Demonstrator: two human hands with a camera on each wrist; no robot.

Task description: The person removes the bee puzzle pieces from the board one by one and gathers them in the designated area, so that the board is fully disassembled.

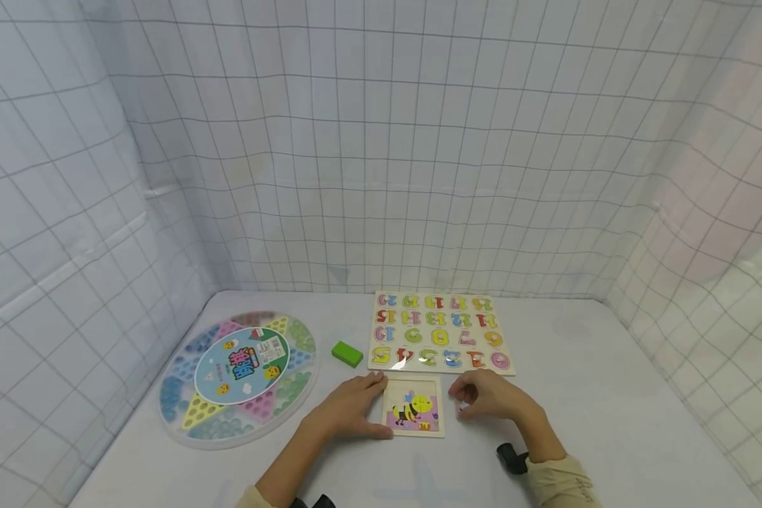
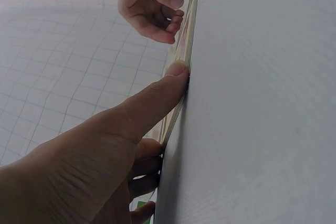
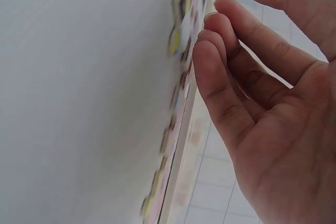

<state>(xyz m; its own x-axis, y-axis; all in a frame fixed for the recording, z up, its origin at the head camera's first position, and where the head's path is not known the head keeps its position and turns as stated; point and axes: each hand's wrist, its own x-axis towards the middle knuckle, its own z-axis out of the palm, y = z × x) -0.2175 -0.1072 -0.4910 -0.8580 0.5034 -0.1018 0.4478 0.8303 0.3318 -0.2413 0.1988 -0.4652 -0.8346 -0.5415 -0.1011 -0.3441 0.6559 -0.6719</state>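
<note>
A small square wooden bee puzzle (image 1: 441,409) lies flat on the table in the head view, with a yellow and black bee on a pink ground. My left hand (image 1: 352,409) holds it at its left side, index finger by the upper corner and thumb by the lower one. In the left wrist view the thumb (image 2: 176,72) touches the puzzle's edge. Just right of the puzzle hovers my right hand (image 1: 492,395), its fingers loosely bent. Nothing shows between its fingertips (image 3: 210,61) in the right wrist view.
A wooden number board (image 1: 443,328) lies behind the bee puzzle. A green block (image 1: 347,354) sits left of that board. Farther left is a round Chinese checkers board (image 1: 241,381) with marbles under a clear cover. Gridded white cloth (image 1: 394,155) surrounds the table.
</note>
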